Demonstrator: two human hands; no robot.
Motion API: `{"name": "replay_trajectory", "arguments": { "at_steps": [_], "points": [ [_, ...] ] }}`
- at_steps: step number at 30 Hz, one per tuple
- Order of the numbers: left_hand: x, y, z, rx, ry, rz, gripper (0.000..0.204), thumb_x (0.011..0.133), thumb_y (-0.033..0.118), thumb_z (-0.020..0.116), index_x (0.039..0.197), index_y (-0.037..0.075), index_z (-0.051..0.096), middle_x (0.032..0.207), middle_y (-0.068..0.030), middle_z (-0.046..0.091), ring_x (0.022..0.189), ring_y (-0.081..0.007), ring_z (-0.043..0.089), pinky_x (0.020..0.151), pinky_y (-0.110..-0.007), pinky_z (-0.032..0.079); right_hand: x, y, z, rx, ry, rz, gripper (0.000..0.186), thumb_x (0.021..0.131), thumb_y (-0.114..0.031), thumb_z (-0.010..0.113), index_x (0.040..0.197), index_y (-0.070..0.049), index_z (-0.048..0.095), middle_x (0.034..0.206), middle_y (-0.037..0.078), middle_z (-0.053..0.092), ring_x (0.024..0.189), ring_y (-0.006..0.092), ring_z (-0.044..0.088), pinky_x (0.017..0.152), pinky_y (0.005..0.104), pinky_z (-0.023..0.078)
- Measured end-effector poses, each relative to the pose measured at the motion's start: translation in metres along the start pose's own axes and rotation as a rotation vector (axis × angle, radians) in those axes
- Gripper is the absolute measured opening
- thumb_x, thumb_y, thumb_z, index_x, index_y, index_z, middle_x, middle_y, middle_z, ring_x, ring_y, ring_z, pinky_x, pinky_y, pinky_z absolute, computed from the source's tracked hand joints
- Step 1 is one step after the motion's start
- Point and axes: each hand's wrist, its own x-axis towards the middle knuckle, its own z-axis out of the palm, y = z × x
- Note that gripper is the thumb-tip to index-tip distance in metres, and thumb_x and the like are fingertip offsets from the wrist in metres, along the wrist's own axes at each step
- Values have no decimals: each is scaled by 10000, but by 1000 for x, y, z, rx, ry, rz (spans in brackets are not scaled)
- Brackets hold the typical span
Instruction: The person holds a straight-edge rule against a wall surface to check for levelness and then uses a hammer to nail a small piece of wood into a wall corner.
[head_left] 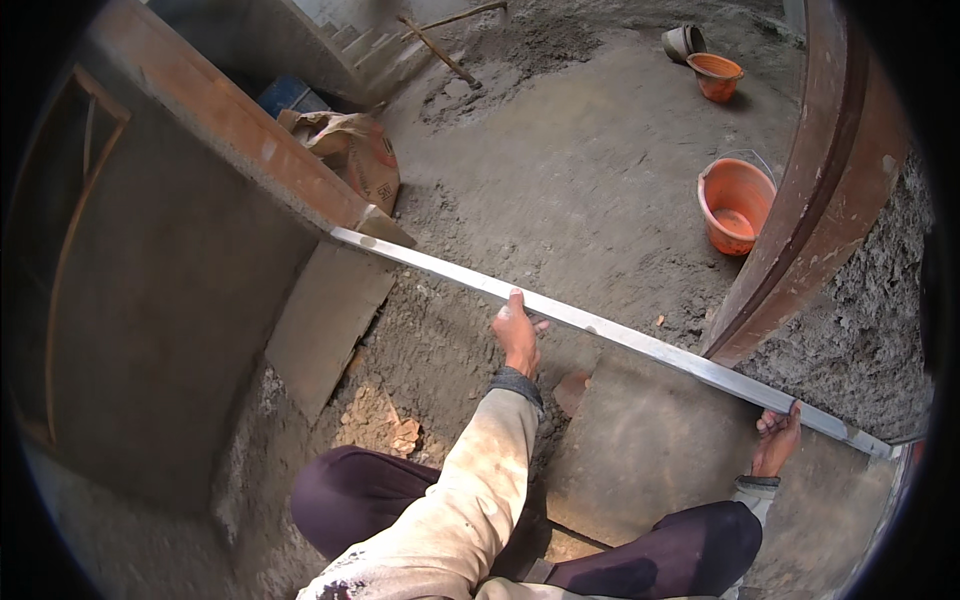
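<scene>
A long silver metal straightedge (640,348) lies across the doorway, slanting from the foot of the left frame down to the right wall. My left hand (519,330) grips it left of its middle, thumb on top and fingers curled beneath. My right hand (778,437) holds it near the right end, fingers curled at its near side. Under and before the bar are a grey slab (640,450), rough damp mortar (420,330) with broken bits, and another flat slab (310,320) at the left. My bent knees flank my left forearm.
A wooden doorframe (780,250) stands right, an orange-brown one (220,120) left. Beyond are an orange bucket (725,185), an orange tub (717,85), a grey bucket (678,42), a crumpled sack (370,165), a blue container (290,95) and a long-handled tool (440,52) beside steps.
</scene>
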Motion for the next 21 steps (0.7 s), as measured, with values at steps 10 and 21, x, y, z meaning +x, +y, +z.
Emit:
{"name": "replay_trajectory", "arguments": {
  "at_steps": [10,21],
  "points": [
    [18,6,16,-10,-108,-88,385,907,316,542,1059,-36,511,947,-113,548,803,-241,605,565,-335,540,5,8,-6,102,-25,-10,292,917,-328,545,963,-40,529,680,45,543,565,122,546,475,233,450],
    [15,-9,-20,-11,-99,-85,581,859,431,578,1261,32,450,1194,-141,498,1075,-268,501,866,-382,417,-10,2,-3,136,34,-30,342,901,-321,572,900,-2,448,656,106,564,479,167,584,407,275,499]
  ]
}}
